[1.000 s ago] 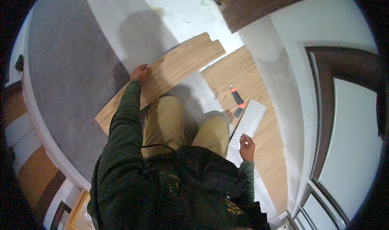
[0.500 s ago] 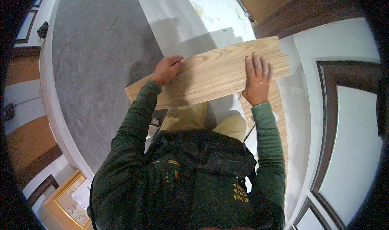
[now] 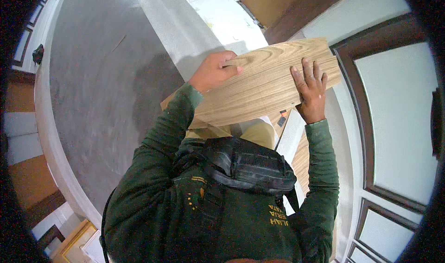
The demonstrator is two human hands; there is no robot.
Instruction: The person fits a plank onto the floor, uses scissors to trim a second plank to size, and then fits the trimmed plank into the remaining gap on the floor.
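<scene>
A wood-look floor plank [image 3: 259,89] in light brown grain lies slantwise across my front, raised above my knees. My left hand [image 3: 215,70] grips its far edge left of the middle, thumb on the top face. Near the right end, my right hand [image 3: 311,87] holds the near edge, with spread fingers on the top face and the thumb out of sight. The plank's right end has a stepped outline; whether a second piece lies under it I cannot tell. My left forearm covers part of the left end.
Dark grey floor [image 3: 102,77] spreads to the left, bordered by a lighter grey strip [image 3: 174,29] and a white sheet [image 3: 227,19]. White panelled wall with brown trim [image 3: 366,124] stands at the right. Wood-look flooring [image 3: 301,156] shows beside my right forearm. A gold frame [image 3: 76,247] stands lower left.
The plank has shifted to the right, with both hands on it. My left hand has moved right and slightly farther away. My right fingers have spread wider.
</scene>
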